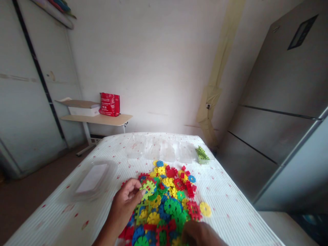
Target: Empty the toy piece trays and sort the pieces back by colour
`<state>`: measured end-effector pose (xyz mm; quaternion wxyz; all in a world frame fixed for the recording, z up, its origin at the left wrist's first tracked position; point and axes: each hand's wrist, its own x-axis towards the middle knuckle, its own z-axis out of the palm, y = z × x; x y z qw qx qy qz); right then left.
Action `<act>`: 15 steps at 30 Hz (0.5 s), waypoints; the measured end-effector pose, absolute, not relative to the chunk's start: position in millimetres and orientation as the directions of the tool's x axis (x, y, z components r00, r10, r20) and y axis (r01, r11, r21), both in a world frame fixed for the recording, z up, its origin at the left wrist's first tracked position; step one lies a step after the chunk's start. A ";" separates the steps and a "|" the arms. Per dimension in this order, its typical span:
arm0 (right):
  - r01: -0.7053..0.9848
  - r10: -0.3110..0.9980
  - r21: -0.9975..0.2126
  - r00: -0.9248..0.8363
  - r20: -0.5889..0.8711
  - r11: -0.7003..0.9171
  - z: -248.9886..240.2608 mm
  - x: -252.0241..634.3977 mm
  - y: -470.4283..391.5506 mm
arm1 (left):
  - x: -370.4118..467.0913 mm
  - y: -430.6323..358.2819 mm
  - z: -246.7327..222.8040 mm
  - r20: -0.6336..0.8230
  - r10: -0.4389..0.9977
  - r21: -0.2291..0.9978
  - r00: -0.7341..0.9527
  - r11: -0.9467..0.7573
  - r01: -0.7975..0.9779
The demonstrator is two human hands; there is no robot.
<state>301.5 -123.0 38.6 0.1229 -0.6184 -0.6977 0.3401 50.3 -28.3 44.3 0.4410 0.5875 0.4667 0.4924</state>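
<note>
My left hand (127,199) pinches a light green square lattice building piece (148,189) between thumb and fingers, just above the left side of a heap of plastic building pieces. In that heap are green notched discs (172,206), yellow notched discs (153,218), blue discs (138,233) and red square lattice pieces (194,210). My right hand (201,234) is at the heap's near right edge, its fingers curled down into the pieces. Whatever those fingers grip is hidden, and the hand is cut off by the frame's bottom edge.
Clear plastic containers (167,152) line the far part of the covered table (230,218); the rightmost holds light green pieces (202,153). A transparent lid-like tray (92,179) lies on the left. Behind stand a small desk with a red bag (109,104) and, right, a fridge (276,102).
</note>
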 end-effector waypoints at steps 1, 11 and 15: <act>0.727 0.944 -0.686 -0.214 -0.253 -0.019 52.3 310.1 -119.3 | 50.5 -28.5 45.0 0.165 0.983 0.978 0.075 -0.173 0.113; 0.441 0.881 -0.890 0.458 0.115 -0.113 124.4 442.1 20.1 | 49.8 -28.6 47.4 0.154 0.986 0.980 0.059 -0.160 0.117; 0.501 0.852 -0.847 0.509 0.119 -0.181 109.6 459.0 63.7 | 47.3 -27.4 45.8 0.156 0.987 0.977 0.047 -0.161 0.138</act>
